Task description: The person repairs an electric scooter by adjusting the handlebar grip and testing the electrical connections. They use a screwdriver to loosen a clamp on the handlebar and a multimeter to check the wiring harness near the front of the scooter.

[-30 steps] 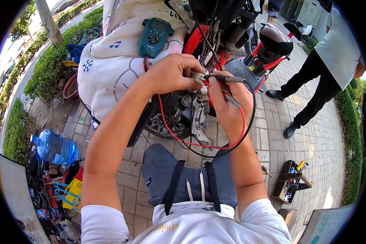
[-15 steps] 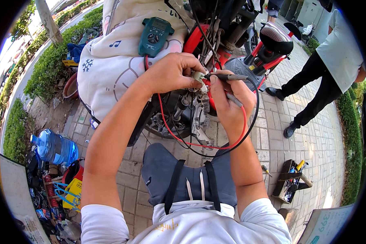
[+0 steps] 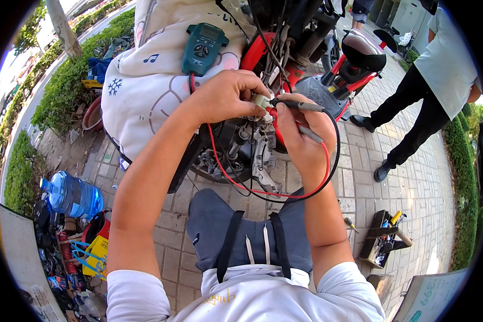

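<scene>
My left hand (image 3: 224, 96) pinches a small white plug connector (image 3: 261, 101) between thumb and fingertips. Two test probes sit in my closed right hand (image 3: 310, 129): a black probe (image 3: 300, 105) and a red probe (image 3: 309, 134). Their tips meet the connector's face, though my fingers partly hide the contact. Black and red leads loop below my wrists. A teal multimeter (image 3: 203, 49) lies on a white padded cover (image 3: 139, 91) draped over a red scooter (image 3: 258, 51), whose front is opened up with cables and metal parts exposed.
A wooden tool carrier (image 3: 378, 239) and a screwdriver (image 3: 351, 224) are on the paving at right. Another person in black trousers (image 3: 413, 102) stands beyond. At left are a blue water jug (image 3: 76, 194) and piled odds and ends. A second scooter (image 3: 327, 88) is parked behind.
My right hand shifts very slightly, and the leads' loop moves a little with it. Both hands keep their hold on the connector and probes.
</scene>
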The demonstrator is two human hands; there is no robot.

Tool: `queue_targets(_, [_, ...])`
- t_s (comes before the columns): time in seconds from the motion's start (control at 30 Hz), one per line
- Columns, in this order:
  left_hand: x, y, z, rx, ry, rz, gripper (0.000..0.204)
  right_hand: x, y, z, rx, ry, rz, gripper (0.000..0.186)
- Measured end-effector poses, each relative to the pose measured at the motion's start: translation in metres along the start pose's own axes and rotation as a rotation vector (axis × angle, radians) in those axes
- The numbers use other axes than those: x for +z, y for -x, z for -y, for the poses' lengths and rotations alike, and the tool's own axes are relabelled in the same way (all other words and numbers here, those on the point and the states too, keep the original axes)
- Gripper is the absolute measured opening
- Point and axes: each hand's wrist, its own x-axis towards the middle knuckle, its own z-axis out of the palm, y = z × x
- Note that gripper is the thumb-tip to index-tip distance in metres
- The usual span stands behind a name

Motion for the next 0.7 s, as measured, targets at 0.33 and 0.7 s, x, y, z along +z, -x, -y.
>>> queue_targets(0.33, [-0.0003, 0.0004, -0.0018, 0.002, -0.038, -0.002, 0.025, 0.0033, -0.0007, -0.0003, -0.023, 0.051, 0.017, 0.015])
queue_targets(0.7, [-0.0009, 0.0010, -0.0002, 0.026, -0.067, 0.021, 0.021, 0.0044, 0.0001, 0.0016, -0.035, 0.067, -0.018, 0.014])
